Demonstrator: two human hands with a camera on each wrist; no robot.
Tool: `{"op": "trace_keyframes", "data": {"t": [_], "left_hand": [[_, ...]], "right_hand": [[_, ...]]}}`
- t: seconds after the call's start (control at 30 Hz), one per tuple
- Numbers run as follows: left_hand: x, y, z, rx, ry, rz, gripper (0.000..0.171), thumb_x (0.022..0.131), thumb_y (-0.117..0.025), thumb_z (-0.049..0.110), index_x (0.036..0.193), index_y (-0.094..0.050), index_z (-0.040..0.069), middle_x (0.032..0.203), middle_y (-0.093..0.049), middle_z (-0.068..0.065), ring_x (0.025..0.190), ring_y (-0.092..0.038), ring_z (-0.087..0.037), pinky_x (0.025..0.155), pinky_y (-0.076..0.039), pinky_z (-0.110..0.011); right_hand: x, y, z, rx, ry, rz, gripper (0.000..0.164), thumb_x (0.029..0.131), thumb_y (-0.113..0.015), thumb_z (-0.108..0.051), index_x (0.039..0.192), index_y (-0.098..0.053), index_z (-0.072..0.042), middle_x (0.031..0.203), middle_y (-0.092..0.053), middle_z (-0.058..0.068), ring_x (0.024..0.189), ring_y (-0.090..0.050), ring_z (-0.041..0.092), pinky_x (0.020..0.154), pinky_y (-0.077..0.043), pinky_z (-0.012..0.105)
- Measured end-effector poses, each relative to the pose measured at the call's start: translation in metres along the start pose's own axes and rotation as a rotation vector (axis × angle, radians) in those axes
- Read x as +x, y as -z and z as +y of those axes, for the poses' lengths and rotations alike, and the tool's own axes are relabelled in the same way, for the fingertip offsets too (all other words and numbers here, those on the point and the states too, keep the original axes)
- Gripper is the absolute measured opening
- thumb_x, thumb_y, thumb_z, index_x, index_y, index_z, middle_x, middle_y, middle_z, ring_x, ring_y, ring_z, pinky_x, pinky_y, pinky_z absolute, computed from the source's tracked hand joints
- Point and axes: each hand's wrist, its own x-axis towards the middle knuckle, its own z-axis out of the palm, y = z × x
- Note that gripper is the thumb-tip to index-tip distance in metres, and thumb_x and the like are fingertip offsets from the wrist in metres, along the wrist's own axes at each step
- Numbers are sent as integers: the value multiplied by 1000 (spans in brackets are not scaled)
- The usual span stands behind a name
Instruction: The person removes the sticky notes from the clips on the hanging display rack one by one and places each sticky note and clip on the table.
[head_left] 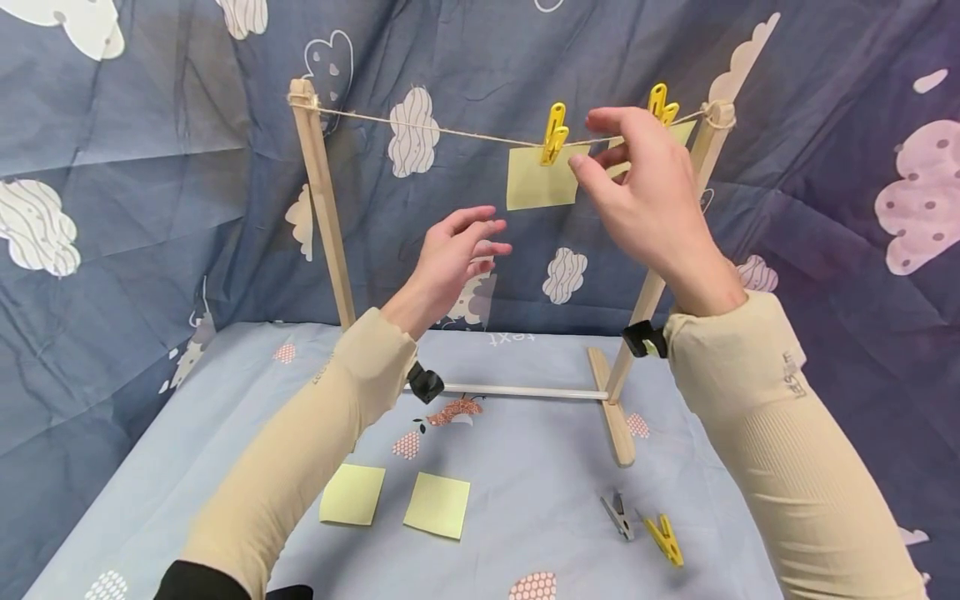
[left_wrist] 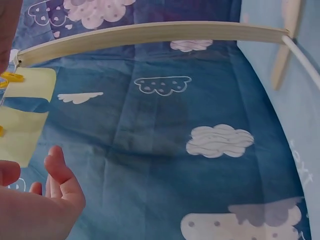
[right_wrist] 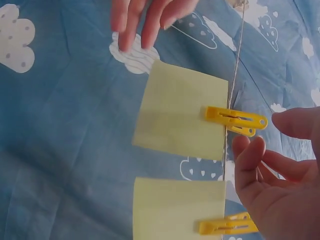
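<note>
a pale yellow square paper note (head_left: 542,183) hung from the thin beige string (head_left: 450,132), pinched at its top edge by a yellow plastic clothespin (head_left: 552,152), with a second pale yellow note (right_wrist: 177,207) pinned beside it. the right hand (head_left: 648,187), thumb and fingertips parted and holding nothing, was just beside that clothespin, and drawing it straight back without brushing paper or string seemed the steadiest way to leave the grip undisturbed. the left hand (head_left: 453,254) hung lower, empty, fingers loosely spread, above two loose yellow notes (head_left: 437,506) and a grey clothespin (head_left: 618,517) on the light blue cloth (head_left: 540,467).
</note>
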Motion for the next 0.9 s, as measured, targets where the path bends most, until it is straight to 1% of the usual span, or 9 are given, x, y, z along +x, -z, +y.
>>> {"op": "trace_keyframes", "data": {"t": [0.07, 0.13, 0.23, 0.33, 0.47, 0.6, 0.7, 0.83, 0.9], "left_hand": [[3, -7, 3, -9, -5, -1, 36, 98, -54, 18, 134, -52, 12, 132, -60, -9, 98, -68, -21, 78, -50, -27], [6, -13, 4, -20, -4, -2, 37, 98, -55, 19, 135, -51, 12, 132, -59, -8, 100, -68, -22, 78, -50, -27], [9, -20, 6, -42, 3, -10, 36, 98, -55, 18, 134, -52, 14, 133, -57, -8, 100, -68, -22, 78, -51, -26], [10, -24, 8, -32, 2, -23, 35, 98, -55, 18, 133, -54, 16, 130, -58, -5, 97, -68, -20, 78, -50, -27], [11, -28, 12, -10, -14, -41, 33, 98, -56, 18, 130, -56, 18, 123, -59, -2, 95, -69, -20, 77, -50, -27], [11, -32, 15, 0, -28, -49, 30, 97, -57, 17, 127, -58, 16, 119, -61, -2, 92, -69, -18, 76, -50, -26], [10, -35, 15, 3, -40, -51, 27, 98, -57, 17, 124, -60, 11, 116, -63, -5, 89, -69, -17, 74, -51, -25], [10, -37, 16, 2, -60, -44, 25, 97, -57, 18, 119, -62, 7, 111, -65, -8, 86, -68, -16, 71, -51, -24], [9, -38, 15, 9, -68, -33, 24, 97, -58, 18, 117, -63, 7, 109, -66, -8, 85, -69, -17, 71, -51, -24]], "right_hand": [[5, -2, -3, 3, -4, -18, 44, 95, -57, -25, 136, -52, -10, 137, -55, 3, 104, -61, 20, 79, -41, 20], [9, -4, -5, -3, -11, -41, 47, 96, -56, -26, 139, -48, -11, 140, -52, 3, 108, -61, 21, 82, -44, 24], [14, -6, -7, -3, -24, -69, 51, 97, -54, -28, 143, -43, -12, 144, -49, 3, 110, -60, 22, 84, -47, 30], [19, -8, -8, 0, -39, -91, 53, 97, -52, -29, 145, -39, -13, 146, -47, 3, 111, -60, 23, 87, -48, 34], [23, -8, -9, 3, -55, -112, 54, 97, -50, -31, 147, -36, -14, 146, -47, 2, 111, -60, 22, 87, -47, 34], [26, -8, -10, 17, -66, -142, 55, 98, -49, -33, 148, -34, -15, 146, -46, 2, 106, -60, 20, 78, -47, 25], [27, -9, -11, 49, -66, -161, 54, 98, -49, -32, 148, -34, -15, 144, -47, 4, 102, -62, 20, 73, -47, 21], [29, -10, -13, 73, -74, -178, 53, 99, -49, -32, 148, -34, -16, 142, -49, 6, 100, -64, 20, 74, -48, 22], [29, -9, -13, 69, -75, -179, 54, 99, -49, -32, 148, -35, -16, 140, -51, 7, 100, -64, 20, 75, -48, 22]]}}
